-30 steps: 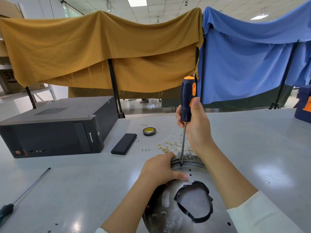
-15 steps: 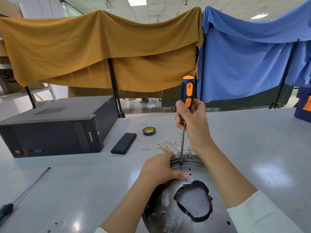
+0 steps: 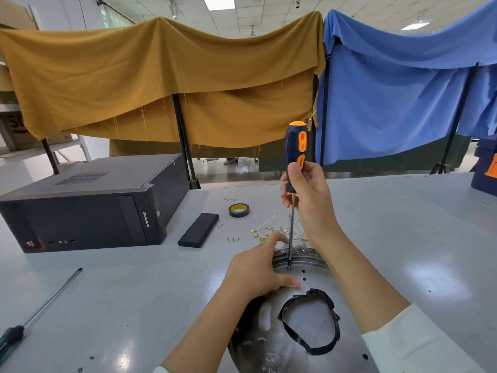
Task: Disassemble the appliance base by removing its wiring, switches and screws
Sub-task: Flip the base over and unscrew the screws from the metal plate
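At six o'clock our left hand (image 3: 258, 273) presses the metal base (image 3: 301, 343), fingers relaxed, right hand (image 3: 309, 195) grasping the upright screwdriver (image 3: 295, 157), tip on a screw (image 3: 289, 267).

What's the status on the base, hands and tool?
Right hand grips screwdriver, tip down on base near far rim. Left hand steadies base. Nothing blocking.

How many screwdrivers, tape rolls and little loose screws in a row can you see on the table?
Screwdrivers: 2, one orange and black held upright, one lying at the left
Tape rolls: 1
Loose screws in a row: 3
Total: 6
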The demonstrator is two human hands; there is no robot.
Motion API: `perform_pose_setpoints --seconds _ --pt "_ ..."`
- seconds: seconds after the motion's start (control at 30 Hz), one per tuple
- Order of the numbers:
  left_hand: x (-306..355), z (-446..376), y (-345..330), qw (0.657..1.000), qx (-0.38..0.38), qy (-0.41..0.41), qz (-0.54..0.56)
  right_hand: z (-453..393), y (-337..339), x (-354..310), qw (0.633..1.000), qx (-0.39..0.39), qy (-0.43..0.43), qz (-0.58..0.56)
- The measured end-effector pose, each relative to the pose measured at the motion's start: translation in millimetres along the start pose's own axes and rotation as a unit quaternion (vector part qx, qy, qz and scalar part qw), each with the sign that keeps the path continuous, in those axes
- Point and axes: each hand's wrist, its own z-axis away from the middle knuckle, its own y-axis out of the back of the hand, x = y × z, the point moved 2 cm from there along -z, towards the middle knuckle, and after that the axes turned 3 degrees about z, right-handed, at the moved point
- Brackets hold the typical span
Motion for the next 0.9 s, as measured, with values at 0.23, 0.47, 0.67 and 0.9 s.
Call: perform_pose_setpoints --seconds 0.23,0.47,0.67,0.9 --pt "3.0 2.0 1.2 0.999 0.009 -0.016 0.042 -2.8 -0.3 -0.7 1.000 0.004 -0.019 -0.024" --pt "-0.7 -0.6 1.2 0.996 0.022 -0.003 0.082 -1.0 0.2 -3.2 0.999 0.012 0.003 -0.048" --pt "-0.7 -2.0 0.1 0.995 0.031 0.005 0.090 -1.5 -1.6 -7.0 0.994 -0.003 0.023 -0.105" --pt "-0.9 -2.5 -1.1 0.995 0.045 0.011 0.086 -2.6 1.2 -9.4 0.990 -0.003 0.023 -0.141"
